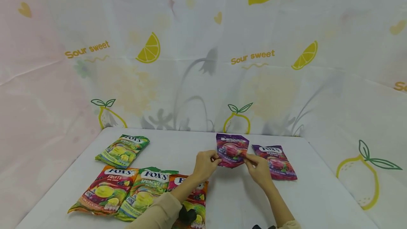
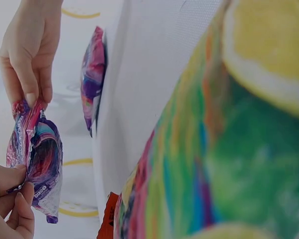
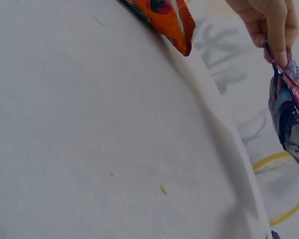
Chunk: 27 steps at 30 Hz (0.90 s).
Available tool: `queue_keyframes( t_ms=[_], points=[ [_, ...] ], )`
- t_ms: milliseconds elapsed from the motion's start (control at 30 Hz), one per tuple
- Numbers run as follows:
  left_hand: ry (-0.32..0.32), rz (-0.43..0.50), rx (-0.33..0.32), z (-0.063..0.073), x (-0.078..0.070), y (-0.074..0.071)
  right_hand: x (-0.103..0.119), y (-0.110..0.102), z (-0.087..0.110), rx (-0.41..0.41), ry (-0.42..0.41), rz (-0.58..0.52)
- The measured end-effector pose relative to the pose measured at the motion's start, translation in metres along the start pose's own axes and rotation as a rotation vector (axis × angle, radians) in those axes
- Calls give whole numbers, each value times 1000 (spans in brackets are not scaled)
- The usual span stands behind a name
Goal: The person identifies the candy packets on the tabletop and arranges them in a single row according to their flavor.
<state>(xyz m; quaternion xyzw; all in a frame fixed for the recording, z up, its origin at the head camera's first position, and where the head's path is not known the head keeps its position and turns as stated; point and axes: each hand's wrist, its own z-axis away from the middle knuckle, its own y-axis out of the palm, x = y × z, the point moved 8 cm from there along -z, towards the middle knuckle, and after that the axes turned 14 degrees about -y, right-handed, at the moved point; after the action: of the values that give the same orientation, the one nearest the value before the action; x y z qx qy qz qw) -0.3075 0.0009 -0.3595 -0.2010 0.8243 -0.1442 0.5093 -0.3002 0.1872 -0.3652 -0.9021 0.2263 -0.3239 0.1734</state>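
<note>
Both hands pinch a purple Fox's Berries candy bag point(image 1: 232, 150) near the far side of the table, one at each side of it. My left hand point(image 1: 205, 165) grips its left edge between thumb and fingers, and my right hand point(image 1: 259, 170) pinches its lower right edge. The bag is lifted, its printed front facing me. Just right of it a second purple Berries bag point(image 1: 276, 162) lies flat, partly behind the right hand. In the left wrist view the held candy bag point(image 2: 45, 154) hangs between the two hands.
A green Spring Tea bag point(image 1: 123, 150) lies at the back left. In front are a red Fruits bag point(image 1: 105, 191), another Spring Tea bag point(image 1: 147, 192) and an orange-red Fruits bag point(image 1: 200, 200) partly under the left forearm. A lemon-print curtain point(image 1: 197, 91) rises behind the white table point(image 1: 229, 200).
</note>
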Motion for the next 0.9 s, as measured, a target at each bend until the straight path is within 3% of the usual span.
queue_keyframes(
  t_ms=[500,900],
  points=[
    [-3,-32,21,-4,-2,13,-5,-8,2,-17,-41,44],
    [-25,-46,24,-3,1,24,-16,-9,8,20,55,52]
  ],
)
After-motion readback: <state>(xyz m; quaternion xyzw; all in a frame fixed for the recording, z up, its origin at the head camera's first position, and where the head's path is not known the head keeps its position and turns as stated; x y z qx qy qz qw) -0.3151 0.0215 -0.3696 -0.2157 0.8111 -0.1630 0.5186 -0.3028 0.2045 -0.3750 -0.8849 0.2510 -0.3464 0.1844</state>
